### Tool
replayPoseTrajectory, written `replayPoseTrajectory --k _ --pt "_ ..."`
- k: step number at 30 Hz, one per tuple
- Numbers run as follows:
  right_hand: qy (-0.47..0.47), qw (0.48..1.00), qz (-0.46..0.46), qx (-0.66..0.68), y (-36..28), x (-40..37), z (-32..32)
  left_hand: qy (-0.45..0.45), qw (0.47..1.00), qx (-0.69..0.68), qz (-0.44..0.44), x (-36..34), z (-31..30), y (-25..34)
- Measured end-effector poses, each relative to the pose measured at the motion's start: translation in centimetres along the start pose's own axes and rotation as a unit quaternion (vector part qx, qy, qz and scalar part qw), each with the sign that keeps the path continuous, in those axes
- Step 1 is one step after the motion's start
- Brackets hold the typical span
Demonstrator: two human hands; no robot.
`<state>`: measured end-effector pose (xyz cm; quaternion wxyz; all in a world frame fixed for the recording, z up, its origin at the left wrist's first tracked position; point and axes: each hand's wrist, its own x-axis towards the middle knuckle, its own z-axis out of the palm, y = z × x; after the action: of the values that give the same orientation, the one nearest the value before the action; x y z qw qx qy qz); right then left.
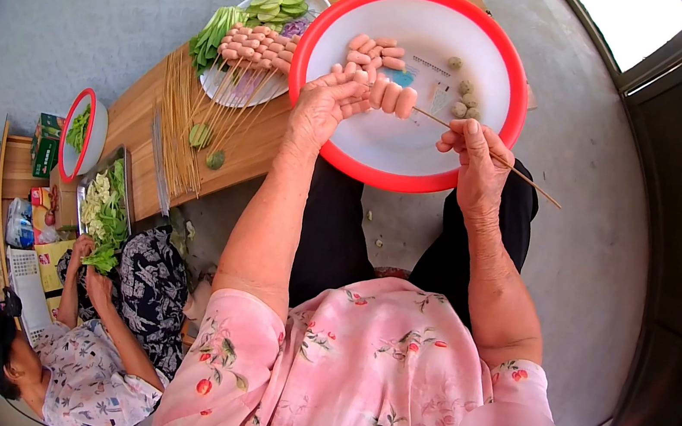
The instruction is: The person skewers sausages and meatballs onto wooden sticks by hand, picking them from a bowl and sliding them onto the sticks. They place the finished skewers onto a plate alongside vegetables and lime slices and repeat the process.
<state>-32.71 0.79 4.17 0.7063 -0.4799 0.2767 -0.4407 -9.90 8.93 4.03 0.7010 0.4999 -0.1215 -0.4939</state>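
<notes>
Over a white basin with a red rim (395, 184), my right hand (479, 158) grips a thin wooden skewer (528, 181) that slants across to the left. Several small sausages (392, 98) are threaded side by side on its far part. My left hand (327, 106) closes its fingers on the sausage at the skewer's left end. Loose sausages (374, 49) lie in the basin beyond my left hand. Several greyish balls (464, 98) rest inside it at the right. The skewer's tip is hidden by my left fingers.
Left of the basin, a white plate (217, 91) holds sausage skewers (255, 48), green slices (279, 2) and leafy greens (213, 36). Bare skewers (179, 125) lie on the wooden table (133, 110). At lower left a co-worker (99, 353) handles greens over a metal tray (128, 161).
</notes>
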Motion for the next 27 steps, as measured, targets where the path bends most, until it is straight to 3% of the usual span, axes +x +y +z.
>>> replayPoseTrajectory --k 16,27 --pt "0.009 1.0 0.004 0.005 0.1 0.0 0.1 -0.005 1.0 -0.014 -0.008 0.1 -0.1 0.0" --pt "0.009 0.999 0.006 0.03 0.3 0.3 -0.3 -0.065 0.995 -0.047 -0.062 0.9 -0.9 -1.0"
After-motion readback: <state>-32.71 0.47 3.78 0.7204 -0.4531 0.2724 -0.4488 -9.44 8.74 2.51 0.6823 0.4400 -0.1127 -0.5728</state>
